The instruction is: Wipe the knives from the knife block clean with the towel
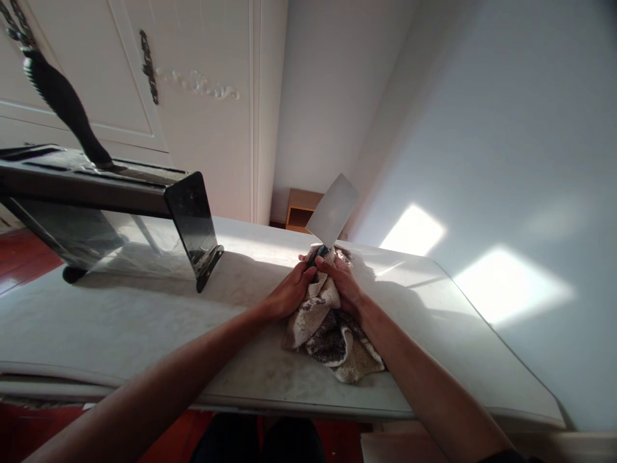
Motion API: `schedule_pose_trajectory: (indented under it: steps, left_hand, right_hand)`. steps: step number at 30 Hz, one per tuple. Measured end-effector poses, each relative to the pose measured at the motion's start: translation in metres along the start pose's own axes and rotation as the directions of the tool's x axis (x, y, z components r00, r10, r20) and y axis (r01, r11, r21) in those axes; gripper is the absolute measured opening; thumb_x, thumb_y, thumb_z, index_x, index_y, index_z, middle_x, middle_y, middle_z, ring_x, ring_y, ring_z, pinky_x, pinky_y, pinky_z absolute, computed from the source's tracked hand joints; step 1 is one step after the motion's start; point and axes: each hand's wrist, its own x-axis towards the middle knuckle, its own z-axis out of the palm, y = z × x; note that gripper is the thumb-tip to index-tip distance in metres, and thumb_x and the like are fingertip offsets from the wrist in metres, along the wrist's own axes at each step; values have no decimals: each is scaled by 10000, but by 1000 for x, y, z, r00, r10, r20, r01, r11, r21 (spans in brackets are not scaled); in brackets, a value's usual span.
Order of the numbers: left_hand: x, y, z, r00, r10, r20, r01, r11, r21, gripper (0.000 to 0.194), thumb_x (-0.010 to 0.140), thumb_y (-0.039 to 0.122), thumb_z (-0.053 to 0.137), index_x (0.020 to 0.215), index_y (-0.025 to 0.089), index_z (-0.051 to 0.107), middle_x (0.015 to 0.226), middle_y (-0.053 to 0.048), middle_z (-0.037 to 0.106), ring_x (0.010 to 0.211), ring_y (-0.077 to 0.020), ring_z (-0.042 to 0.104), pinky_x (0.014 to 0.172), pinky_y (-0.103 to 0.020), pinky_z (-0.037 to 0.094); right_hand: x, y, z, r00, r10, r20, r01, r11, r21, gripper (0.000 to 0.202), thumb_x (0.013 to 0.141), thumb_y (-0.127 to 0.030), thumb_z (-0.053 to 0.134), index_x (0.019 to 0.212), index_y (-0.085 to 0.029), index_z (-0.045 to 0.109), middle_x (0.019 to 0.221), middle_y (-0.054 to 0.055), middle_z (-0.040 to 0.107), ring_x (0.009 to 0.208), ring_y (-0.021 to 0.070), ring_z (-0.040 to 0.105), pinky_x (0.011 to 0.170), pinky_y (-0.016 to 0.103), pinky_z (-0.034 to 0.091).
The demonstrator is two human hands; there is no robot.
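Note:
A cleaver (333, 209) with a broad, plain metal blade points away from me, its dark handle down between my hands. My left hand (292, 290) is closed around the handle and the edge of a towel. From the other side my right hand (344, 280) presses the bunched towel (315, 315) against the handle, its thumb close to the left one. The towel is beige with dark brown patches, and its loose end hangs down onto the white tabletop. Most of the handle is hidden by fingers and cloth.
A black and clear knife block (144, 193) stands on the table (231, 360) at the left, with a black-handled knife (67, 103) upright in it. Behind are a white cabinet (207, 141) and a small wooden shelf unit (299, 204). A sunlit wall (506, 161) borders the right.

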Motion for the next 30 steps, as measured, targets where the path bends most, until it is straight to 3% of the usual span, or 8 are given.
schedule_pose_trajectory:
  steps: [4,16,21,26,30]
  left_hand:
    - [0,1,-4,1000,12,16,-12,999,-51,506,926,498,428,1288,167,551,1282,-90,589,1242,-240,492,1100,-362,328]
    - [4,3,-5,990,-95,100,119,954,-275,490,872,540,524,1157,158,636,1122,-85,660,1113,-219,568,1006,-350,408]
    - [6,4,-7,994,-104,45,108,989,-102,457,892,502,491,1131,155,667,1148,-77,672,1155,-254,554,1043,-380,375]
    - [5,7,-7,997,-54,60,46,990,132,463,936,445,381,1158,134,642,1162,-75,670,1105,-244,583,995,-365,411]
    - [0,7,-7,1000,23,19,-30,871,491,430,946,453,361,1133,174,630,1123,-89,670,1016,-241,605,900,-341,436]
  right_hand:
    - [0,-1,-2,999,12,30,-11,1000,-4,364,690,-329,792,988,-173,652,1015,74,709,929,217,675,838,347,553]
    - [0,0,-6,999,-46,10,45,995,83,264,704,-335,787,879,-182,663,930,54,705,903,210,667,820,348,554]
    - [-1,-3,-6,996,-91,-21,93,992,84,248,730,-358,768,864,-177,664,923,50,702,932,207,652,824,327,552]
    - [2,-3,-8,994,-94,-51,98,993,71,289,698,-389,788,846,-168,674,901,50,701,904,206,651,793,317,557]
    - [2,-1,-5,984,-149,-96,154,987,47,285,692,-382,791,843,-177,661,837,30,693,826,186,655,745,304,559]
